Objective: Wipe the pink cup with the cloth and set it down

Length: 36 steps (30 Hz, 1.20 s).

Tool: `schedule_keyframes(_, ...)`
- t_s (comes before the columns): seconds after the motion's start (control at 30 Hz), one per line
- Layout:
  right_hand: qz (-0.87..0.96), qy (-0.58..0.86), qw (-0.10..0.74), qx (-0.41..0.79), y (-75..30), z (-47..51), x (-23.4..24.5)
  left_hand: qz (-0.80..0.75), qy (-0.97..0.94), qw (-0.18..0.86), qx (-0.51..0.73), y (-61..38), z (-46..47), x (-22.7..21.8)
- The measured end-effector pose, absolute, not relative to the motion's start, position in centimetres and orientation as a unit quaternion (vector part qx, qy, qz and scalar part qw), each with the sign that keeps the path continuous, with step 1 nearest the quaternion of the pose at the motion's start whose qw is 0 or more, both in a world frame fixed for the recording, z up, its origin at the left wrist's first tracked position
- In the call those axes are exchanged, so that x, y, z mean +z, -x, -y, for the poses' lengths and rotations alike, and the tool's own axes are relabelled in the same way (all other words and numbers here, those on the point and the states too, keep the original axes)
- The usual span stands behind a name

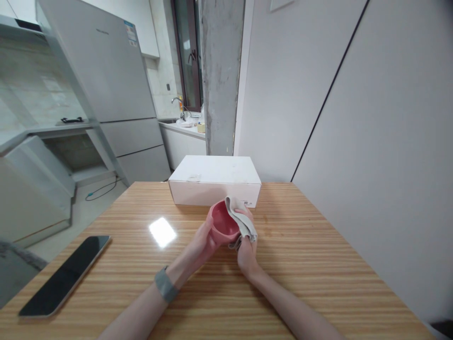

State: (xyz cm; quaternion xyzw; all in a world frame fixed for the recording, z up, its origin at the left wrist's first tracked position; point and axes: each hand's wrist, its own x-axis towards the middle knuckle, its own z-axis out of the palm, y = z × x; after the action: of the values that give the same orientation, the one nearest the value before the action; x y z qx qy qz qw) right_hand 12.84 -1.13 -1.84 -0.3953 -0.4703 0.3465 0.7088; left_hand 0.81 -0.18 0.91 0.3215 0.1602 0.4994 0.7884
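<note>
A pink bowl (pixel 223 223) is tilted above the table, its opening turned toward me. My left hand (pixel 205 238) grips the bowl by its left side; a grey band circles that wrist. My right hand (pixel 247 250) is closed on a light grey cloth (pixel 244 221), which is folded over the bowl's right rim and touches it inside and out. Part of the right hand's fingers are hidden behind the cloth.
A white box (pixel 215 182) stands on the wooden table (pixel 300 264) just beyond the bowl. At the left edge lies a dark phone (pixel 67 276). A wall (pixel 361 156) runs along the right side; a fridge (pixel 102 71) stands farther back left.
</note>
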Motion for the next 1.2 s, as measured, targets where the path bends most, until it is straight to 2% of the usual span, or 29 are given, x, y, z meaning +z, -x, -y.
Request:
schedule_keyframes(0.1,0.452,0.389,0.719,0.358,-13.8,0.6,-0.7,-0.201,-0.316,0.813,0.446,-0.2,0.0,0.7)
schedule_keyframes(0.27,0.435,0.394,0.673,0.450,-15.8,-0.6,0.1,-0.280,-0.323,0.839,0.335,1.3,-0.9,-0.6)
schedule_keyframes(0.6,0.396,0.356,0.692,0.488,-14.8,-0.9,-0.7,-0.372,-0.308,0.765,0.426,0.7,-1.6,-0.8)
schedule_keyframes(0.73,0.341,0.353,0.729,0.477,-13.8,-0.5,-1.1,-0.336,-0.329,0.741,0.479,0.6,-1.2,0.3)
schedule_keyframes(0.83,0.273,0.324,0.735,0.529,-13.5,-0.6,-1.0,-0.304,-0.371,0.719,0.503,0.4,-0.6,0.7)
schedule_keyframes(0.93,0.175,0.269,0.705,0.632,-13.7,-0.7,-0.4,-0.307,-0.485,0.642,0.508,0.5,-0.3,0.5)
schedule_keyframes(1.03,0.121,0.253,0.672,0.686,-14.3,-0.5,0.4,-0.351,-0.636,0.455,0.515,0.9,-0.6,0.0)
schedule_keyframes(1.1,0.108,0.250,0.655,0.705,-14.7,-0.5,0.7,-0.366,-0.681,0.374,0.512,1.1,-0.9,-0.2)
schedule_keyframes(1.2,0.106,0.236,0.643,0.721,-14.9,-0.6,1.0,-0.346,-0.681,0.407,0.500,1.2,-1.1,0.0)
